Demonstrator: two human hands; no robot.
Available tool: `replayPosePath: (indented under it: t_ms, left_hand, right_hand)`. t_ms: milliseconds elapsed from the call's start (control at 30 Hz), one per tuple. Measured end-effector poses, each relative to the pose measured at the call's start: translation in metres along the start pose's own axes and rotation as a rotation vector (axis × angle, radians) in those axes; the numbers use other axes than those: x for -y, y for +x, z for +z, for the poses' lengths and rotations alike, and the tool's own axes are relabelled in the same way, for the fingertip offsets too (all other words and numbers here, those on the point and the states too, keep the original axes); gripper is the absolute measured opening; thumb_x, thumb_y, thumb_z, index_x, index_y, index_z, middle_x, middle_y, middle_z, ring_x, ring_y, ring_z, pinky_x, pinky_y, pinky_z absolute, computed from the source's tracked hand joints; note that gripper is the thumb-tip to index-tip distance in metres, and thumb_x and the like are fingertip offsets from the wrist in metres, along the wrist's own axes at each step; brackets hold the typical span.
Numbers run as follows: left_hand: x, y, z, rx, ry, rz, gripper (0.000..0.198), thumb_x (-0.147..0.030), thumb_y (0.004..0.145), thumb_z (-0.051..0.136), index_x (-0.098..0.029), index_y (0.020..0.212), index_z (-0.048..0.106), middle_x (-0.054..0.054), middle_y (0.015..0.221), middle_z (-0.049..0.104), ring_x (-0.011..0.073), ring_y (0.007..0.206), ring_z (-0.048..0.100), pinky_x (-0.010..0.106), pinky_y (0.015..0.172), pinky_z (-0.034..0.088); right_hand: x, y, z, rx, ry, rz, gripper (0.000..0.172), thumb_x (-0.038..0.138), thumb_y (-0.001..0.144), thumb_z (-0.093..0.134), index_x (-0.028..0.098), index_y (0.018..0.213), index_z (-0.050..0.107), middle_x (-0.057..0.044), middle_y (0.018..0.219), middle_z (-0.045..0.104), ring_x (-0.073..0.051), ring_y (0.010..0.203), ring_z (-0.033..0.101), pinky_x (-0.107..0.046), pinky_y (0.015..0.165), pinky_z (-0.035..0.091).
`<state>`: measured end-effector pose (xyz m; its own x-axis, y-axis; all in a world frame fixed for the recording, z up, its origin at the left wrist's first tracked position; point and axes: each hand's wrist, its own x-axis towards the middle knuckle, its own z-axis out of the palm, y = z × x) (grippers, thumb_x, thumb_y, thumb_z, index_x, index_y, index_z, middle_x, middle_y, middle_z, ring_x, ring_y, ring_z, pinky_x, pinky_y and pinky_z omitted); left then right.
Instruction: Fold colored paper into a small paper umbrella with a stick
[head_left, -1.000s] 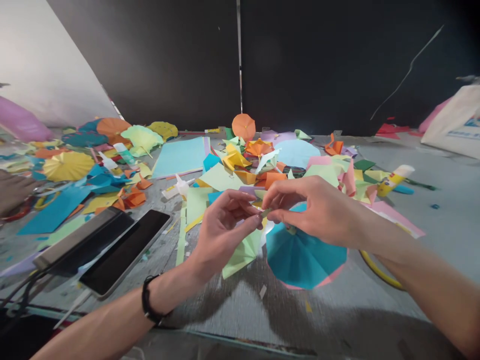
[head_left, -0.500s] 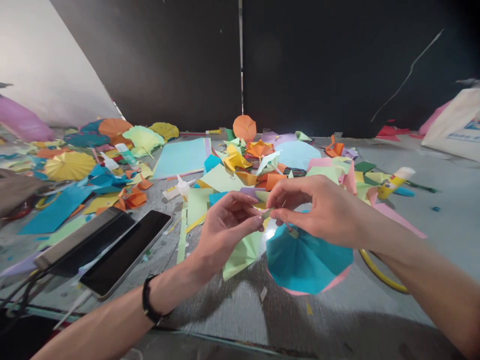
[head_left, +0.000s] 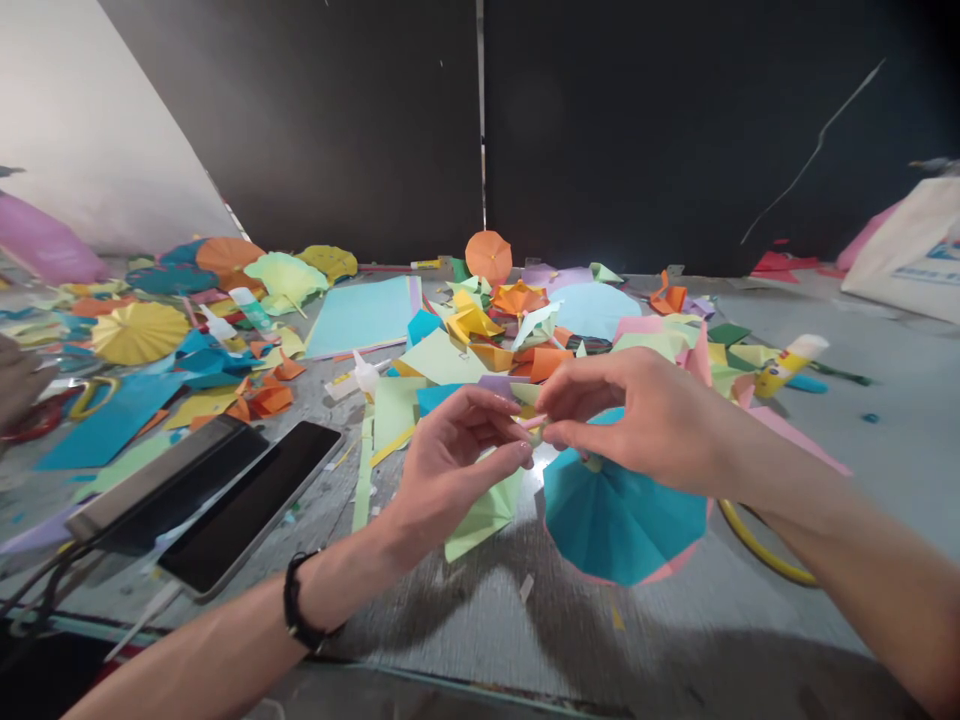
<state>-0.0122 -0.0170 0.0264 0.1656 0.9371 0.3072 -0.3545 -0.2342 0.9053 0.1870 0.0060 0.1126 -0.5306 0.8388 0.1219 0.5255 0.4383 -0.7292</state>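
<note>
My left hand point(head_left: 450, 465) and my right hand point(head_left: 637, 415) meet at the table's middle, both pinching a small thin paper strip point(head_left: 531, 424) between fingertips. Below my right hand a teal pleated paper umbrella point(head_left: 622, 520) with a pink underside hangs or rests just above the grey table point(head_left: 525, 620); its stem seems to reach up into the pinch. A light green folded paper point(head_left: 484, 515) lies under my left hand. A black band circles my left wrist.
Two dark phones point(head_left: 247, 505) lie at the left front. Heaps of coloured paper and finished paper umbrellas point(head_left: 139, 330) cover the back and left. A small white glue bottle point(head_left: 365, 373), a yellow glue stick point(head_left: 787, 365), a yellow hoop point(head_left: 757, 550) and a white bag point(head_left: 911, 245) are around.
The hands have shifted slightly; the teal umbrella has swung a little to the right. My left fingers have curled tighter on the strip.
</note>
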Motion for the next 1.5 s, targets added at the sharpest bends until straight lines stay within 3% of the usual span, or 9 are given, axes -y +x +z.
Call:
replayPosePath:
  t_ms: [200, 367, 567, 767, 967, 1233, 1500]
  left_hand:
    - [-0.001, -0.003, 0.002, 0.016, -0.017, 0.049, 0.021, -0.012, 0.084, 0.086, -0.016, 0.098, 0.07, 0.002, 0.083, 0.077, 0.0129, 0.077, 0.073, 0.024, 0.075, 0.063]
    - [-0.003, -0.006, 0.002, 0.068, -0.052, 0.058, 0.018, -0.011, 0.089, 0.081, -0.017, 0.103, 0.072, 0.004, 0.091, 0.079, 0.0148, 0.083, 0.074, 0.027, 0.078, 0.066]
    - [-0.005, -0.007, 0.005, 0.098, -0.084, 0.095, 0.019, -0.007, 0.09, 0.078, -0.018, 0.104, 0.074, 0.002, 0.092, 0.081, 0.012, 0.084, 0.075, 0.021, 0.078, 0.065]
    - [-0.008, -0.006, 0.005, 0.06, -0.105, 0.043, 0.017, -0.01, 0.089, 0.081, -0.017, 0.102, 0.073, 0.003, 0.088, 0.081, 0.0112, 0.079, 0.075, 0.019, 0.074, 0.064]
    - [-0.006, -0.002, 0.0, 0.033, -0.111, 0.007, 0.019, -0.013, 0.087, 0.084, -0.017, 0.101, 0.071, 0.001, 0.085, 0.079, 0.0115, 0.072, 0.075, 0.022, 0.072, 0.063]
    - [-0.006, -0.003, -0.002, 0.025, -0.096, 0.015, 0.016, -0.014, 0.088, 0.083, -0.019, 0.099, 0.072, 0.0, 0.089, 0.079, 0.0114, 0.074, 0.075, 0.021, 0.073, 0.063]
    - [-0.008, -0.004, 0.0, 0.076, -0.136, 0.029, 0.016, -0.011, 0.089, 0.081, -0.019, 0.1, 0.074, 0.001, 0.089, 0.08, 0.0113, 0.075, 0.076, 0.021, 0.073, 0.064]
  right_hand:
    - [0.0, 0.002, -0.006, 0.106, 0.052, 0.048, 0.006, 0.029, 0.086, 0.076, 0.024, 0.083, 0.076, 0.001, 0.081, 0.08, -0.021, 0.079, 0.076, -0.032, 0.07, 0.057]
    - [0.005, -0.001, -0.008, 0.099, 0.091, 0.05, 0.012, 0.03, 0.081, 0.082, 0.024, 0.079, 0.072, 0.002, 0.081, 0.08, -0.021, 0.083, 0.077, -0.032, 0.073, 0.058]
    - [0.007, -0.002, -0.007, 0.08, 0.03, 0.029, 0.019, 0.028, 0.075, 0.087, 0.024, 0.075, 0.068, 0.004, 0.082, 0.076, -0.018, 0.082, 0.072, -0.032, 0.076, 0.055]
    - [0.007, -0.001, -0.008, 0.081, 0.03, -0.025, 0.019, 0.031, 0.079, 0.086, 0.024, 0.077, 0.068, 0.003, 0.084, 0.076, -0.018, 0.084, 0.072, -0.031, 0.076, 0.054]
    - [0.005, -0.002, -0.012, 0.115, 0.067, -0.069, 0.003, 0.028, 0.09, 0.075, 0.026, 0.088, 0.075, 0.003, 0.091, 0.081, -0.018, 0.09, 0.077, -0.032, 0.083, 0.058]
    - [0.0, -0.003, -0.013, 0.103, 0.075, -0.079, 0.012, 0.022, 0.094, 0.069, 0.026, 0.098, 0.08, 0.004, 0.094, 0.082, -0.017, 0.091, 0.077, -0.028, 0.08, 0.059]
    - [0.004, -0.004, -0.012, 0.095, 0.077, -0.046, 0.008, 0.021, 0.09, 0.073, 0.025, 0.088, 0.079, 0.004, 0.086, 0.082, -0.018, 0.085, 0.077, -0.029, 0.078, 0.06]
